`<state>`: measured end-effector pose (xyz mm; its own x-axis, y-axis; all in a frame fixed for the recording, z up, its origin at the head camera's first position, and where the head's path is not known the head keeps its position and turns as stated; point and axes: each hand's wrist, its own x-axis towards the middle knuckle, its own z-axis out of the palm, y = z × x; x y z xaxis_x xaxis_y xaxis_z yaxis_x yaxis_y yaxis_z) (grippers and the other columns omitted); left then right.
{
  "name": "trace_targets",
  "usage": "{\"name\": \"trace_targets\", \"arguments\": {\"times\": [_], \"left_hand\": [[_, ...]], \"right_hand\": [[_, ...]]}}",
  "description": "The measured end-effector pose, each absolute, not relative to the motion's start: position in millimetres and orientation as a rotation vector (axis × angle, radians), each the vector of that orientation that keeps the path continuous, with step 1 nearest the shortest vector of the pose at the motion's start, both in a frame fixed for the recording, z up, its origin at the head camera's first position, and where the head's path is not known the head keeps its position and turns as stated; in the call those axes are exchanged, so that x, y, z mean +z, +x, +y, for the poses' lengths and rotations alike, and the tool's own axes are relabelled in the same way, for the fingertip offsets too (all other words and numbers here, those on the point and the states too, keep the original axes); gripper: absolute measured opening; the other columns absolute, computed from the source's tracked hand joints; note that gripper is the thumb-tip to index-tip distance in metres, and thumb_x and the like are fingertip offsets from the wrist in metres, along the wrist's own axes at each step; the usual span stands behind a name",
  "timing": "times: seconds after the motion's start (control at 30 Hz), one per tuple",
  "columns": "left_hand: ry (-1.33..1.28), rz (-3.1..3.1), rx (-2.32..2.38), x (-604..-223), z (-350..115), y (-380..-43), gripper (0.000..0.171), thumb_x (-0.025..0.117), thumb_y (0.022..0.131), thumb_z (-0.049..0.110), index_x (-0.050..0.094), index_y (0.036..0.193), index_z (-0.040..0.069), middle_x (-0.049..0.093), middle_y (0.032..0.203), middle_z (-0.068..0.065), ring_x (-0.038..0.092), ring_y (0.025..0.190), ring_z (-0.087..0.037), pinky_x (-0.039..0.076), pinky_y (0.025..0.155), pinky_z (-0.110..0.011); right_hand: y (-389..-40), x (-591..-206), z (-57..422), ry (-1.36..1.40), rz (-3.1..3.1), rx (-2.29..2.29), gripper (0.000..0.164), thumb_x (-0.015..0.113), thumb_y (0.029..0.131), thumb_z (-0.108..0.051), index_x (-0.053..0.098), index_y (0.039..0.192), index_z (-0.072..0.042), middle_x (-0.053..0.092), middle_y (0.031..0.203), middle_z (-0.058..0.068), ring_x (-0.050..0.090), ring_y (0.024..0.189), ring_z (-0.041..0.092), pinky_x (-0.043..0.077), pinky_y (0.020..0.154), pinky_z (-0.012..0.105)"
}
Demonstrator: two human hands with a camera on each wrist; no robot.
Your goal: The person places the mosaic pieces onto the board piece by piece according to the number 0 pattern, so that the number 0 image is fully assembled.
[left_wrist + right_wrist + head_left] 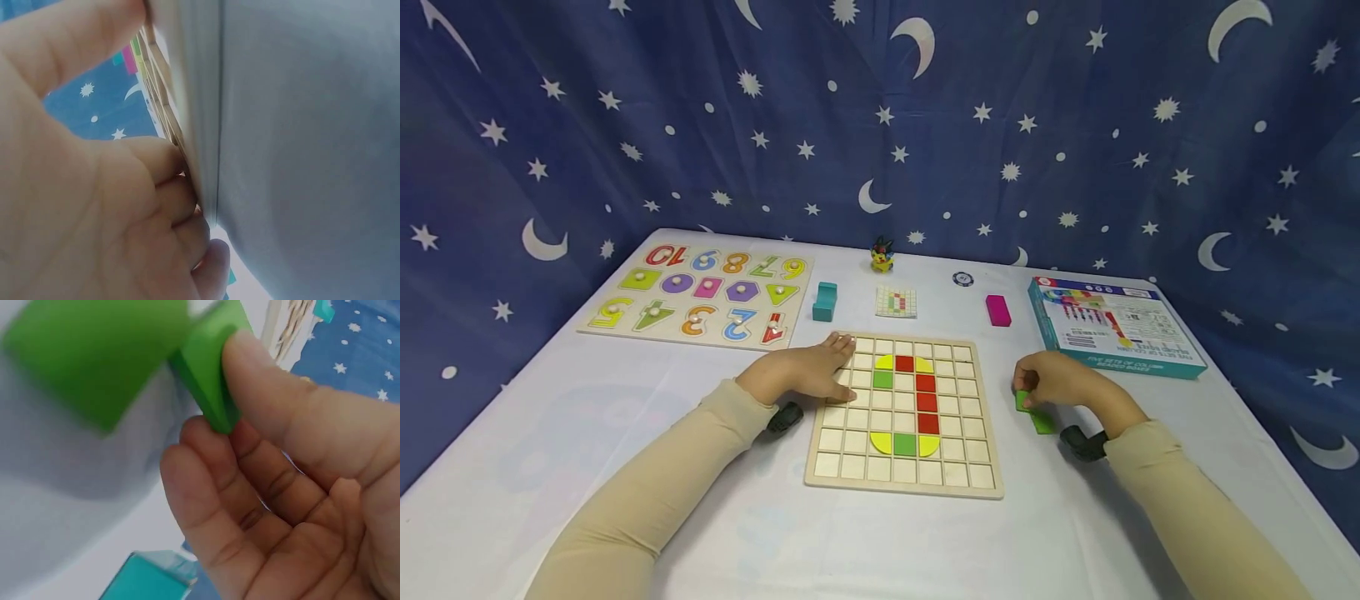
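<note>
A wooden grid board point(850, 473) lies mid-table, with red, green and yellow tiles set in several of its cells. My left hand point(808, 369) rests on the board's left edge, fingers extended; the left wrist view shows its fingers point(172, 206) along the rim. To the right of the board, my right hand point(1060, 379) pinches a green square tile point(212, 369) between thumb and fingers. Another green tile point(1042, 422) lies on the table just beside it, large and blurred in the right wrist view.
Behind the board stand a teal block point(824, 302), a small pattern card point(896, 302), a toy figure point(882, 255), a round chip point(962, 279) and a magenta block point(998, 311). A number puzzle board point(700, 293) lies at left, a teal-edged box point(1116, 327) at right.
</note>
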<state>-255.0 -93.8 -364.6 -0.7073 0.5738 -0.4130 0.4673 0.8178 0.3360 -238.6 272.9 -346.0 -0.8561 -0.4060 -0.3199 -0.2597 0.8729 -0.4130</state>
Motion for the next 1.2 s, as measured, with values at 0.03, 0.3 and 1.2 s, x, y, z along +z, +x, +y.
{"name": "trace_targets", "arguments": {"times": [0.03, 0.3, 1.2], "left_hand": [[0.77, 2.49, 0.281, -364.7, -93.7, -255.1, 0.086, 0.053, 0.09, 0.044, 0.005, 0.147, -0.001, -0.002, 0.155, -0.015, -0.007, 0.142, -0.028, 0.005, 0.116, -0.042], [0.757, 2.488, 0.294, -364.5, -93.2, -254.9, 0.086, 0.053, 0.09, 0.043, 0.005, 0.147, -0.001, -0.003, 0.155, -0.014, -0.008, 0.142, -0.028, 0.005, 0.115, -0.043], [0.771, 2.489, 0.269, -365.3, -93.4, -257.2, 0.086, 0.051, 0.09, 0.045, 0.005, 0.147, -0.001, -0.003, 0.154, -0.015, -0.009, 0.142, -0.029, 0.005, 0.116, -0.043]], "right_hand": [[-238.9, -344.5, 270.3, -0.507, 2.641, -0.505, 0.013, 0.071, 0.074, 0.0, 0.061, 0.078, -0.008, 0.054, 0.074, 0.0, 0.048, 0.072, 0.016, 0.042, 0.063, 0.028], [-242.6, -329.8, 251.1, -0.544, 2.605, -0.552, 0.005, 0.067, 0.079, -0.001, 0.065, 0.081, -0.005, 0.059, 0.073, 0.0, 0.05, 0.066, 0.014, 0.044, 0.059, 0.026], [-256.5, -329.8, 118.6, -0.864, 2.471, -0.579, 0.007, 0.069, 0.079, -0.002, 0.067, 0.081, -0.008, 0.061, 0.071, -0.001, 0.05, 0.061, 0.009, 0.044, 0.058, 0.021]]}}
